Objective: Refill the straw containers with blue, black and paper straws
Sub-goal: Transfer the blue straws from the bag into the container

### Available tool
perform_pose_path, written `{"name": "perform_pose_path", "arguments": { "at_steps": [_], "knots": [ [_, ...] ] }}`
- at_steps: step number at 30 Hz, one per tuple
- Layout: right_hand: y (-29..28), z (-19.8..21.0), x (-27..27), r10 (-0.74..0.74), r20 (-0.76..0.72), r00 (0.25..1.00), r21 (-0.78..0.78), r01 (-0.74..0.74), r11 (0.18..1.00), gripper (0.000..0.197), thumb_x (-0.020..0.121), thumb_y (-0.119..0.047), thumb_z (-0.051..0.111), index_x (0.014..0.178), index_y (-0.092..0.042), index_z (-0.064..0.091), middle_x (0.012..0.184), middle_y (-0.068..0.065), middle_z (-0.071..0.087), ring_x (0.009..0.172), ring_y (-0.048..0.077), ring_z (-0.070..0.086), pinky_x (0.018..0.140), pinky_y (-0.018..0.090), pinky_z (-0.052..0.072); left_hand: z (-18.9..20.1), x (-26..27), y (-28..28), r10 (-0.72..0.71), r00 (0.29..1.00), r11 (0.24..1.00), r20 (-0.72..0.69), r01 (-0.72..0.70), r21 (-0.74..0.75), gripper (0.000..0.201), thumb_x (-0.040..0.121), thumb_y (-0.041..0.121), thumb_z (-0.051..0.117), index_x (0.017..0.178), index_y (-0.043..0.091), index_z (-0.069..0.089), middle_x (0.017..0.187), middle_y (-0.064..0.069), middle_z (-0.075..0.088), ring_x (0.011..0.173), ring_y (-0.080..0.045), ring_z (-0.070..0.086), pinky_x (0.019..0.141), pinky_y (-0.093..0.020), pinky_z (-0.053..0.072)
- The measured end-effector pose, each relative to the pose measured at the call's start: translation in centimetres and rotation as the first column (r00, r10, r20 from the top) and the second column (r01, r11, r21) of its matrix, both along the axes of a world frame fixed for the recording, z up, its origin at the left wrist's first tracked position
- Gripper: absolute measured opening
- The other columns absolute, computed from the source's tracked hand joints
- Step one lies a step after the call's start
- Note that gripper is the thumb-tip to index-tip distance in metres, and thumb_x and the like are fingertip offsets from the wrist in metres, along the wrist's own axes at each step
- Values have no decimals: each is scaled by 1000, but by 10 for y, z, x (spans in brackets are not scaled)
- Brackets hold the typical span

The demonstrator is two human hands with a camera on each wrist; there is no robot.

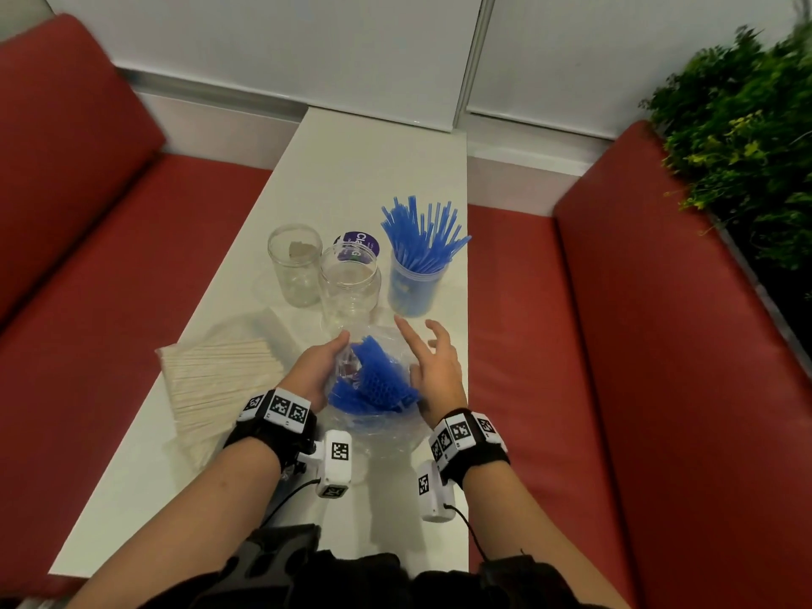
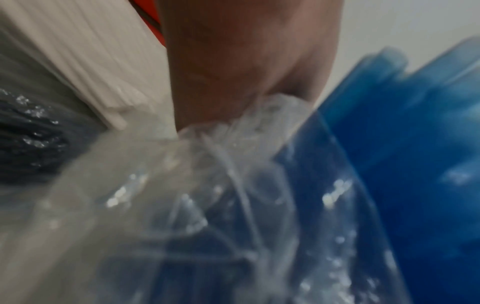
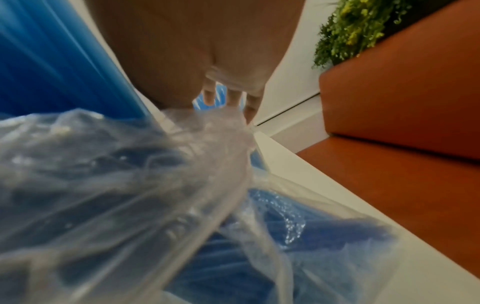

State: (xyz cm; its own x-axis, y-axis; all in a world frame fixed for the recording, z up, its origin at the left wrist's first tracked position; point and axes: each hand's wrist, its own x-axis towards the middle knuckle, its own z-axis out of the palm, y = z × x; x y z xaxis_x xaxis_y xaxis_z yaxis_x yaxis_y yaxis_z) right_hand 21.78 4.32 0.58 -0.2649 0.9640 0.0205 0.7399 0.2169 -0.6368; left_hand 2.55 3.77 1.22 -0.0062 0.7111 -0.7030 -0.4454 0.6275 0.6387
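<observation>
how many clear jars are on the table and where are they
3. An empty jar far left, an empty jar beside it in the middle, and a jar filled with blue straws on the right.

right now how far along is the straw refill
Done: one container stands full of blue straws. In hand: left hand grips the bag of blue straws; right hand is open beside it. Left: two clear jars hold no straws, paper straws still bagged.

Long narrow white table (image 1: 132, 468) running between red benches, bearing two empty clear glass jars (image 1: 295, 265) (image 1: 350, 285), a clear plastic tub of upright blue straws (image 1: 415, 279), a purple round lid (image 1: 357, 244), a bagged bundle of pale paper straws (image 1: 219, 380), a crumpled clear plastic bag of blue straws (image 1: 378, 428) lying at the near end
</observation>
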Motion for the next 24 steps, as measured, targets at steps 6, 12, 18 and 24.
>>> {"name": "perform_pose_path", "arguments": {
  "at_steps": [6,12,18,24],
  "knots": [
    [7,1,-7,153,82,985,117,-162,980,33,99,-30,57,130,-31,64,120,-3,61,114,21,46,96,38,39,2,-5,3,32,988,999,-154,-25,48,38,107,33,46,127,3,58,109,-20,70,87,-29,73,66,-37,60],
    [13,-8,-15,207,289,935,-142,-172,975,61,96,-35,55,153,-27,34,143,1,45,127,25,40,102,41,35,10,-11,2,-85,996,996,-18,85,-16,45,104,34,51,131,-2,60,129,-25,64,119,-40,61,112,-52,42],
    [18,-9,-22,83,244,966,-145,-48,988,46,95,-34,58,139,-36,49,133,-2,50,121,23,45,97,42,32,18,-21,-3,-115,990,989,79,106,105,29,99,13,47,121,1,61,112,-21,67,98,-32,65,99,-44,47],
    [18,-13,-28,86,325,942,-154,-36,987,33,93,-34,59,125,-35,56,123,1,54,114,25,49,91,41,31,7,-30,-11,-276,960,961,40,274,43,35,105,33,46,130,14,64,130,-16,66,119,-38,64,105,-57,47]
  ]
}}
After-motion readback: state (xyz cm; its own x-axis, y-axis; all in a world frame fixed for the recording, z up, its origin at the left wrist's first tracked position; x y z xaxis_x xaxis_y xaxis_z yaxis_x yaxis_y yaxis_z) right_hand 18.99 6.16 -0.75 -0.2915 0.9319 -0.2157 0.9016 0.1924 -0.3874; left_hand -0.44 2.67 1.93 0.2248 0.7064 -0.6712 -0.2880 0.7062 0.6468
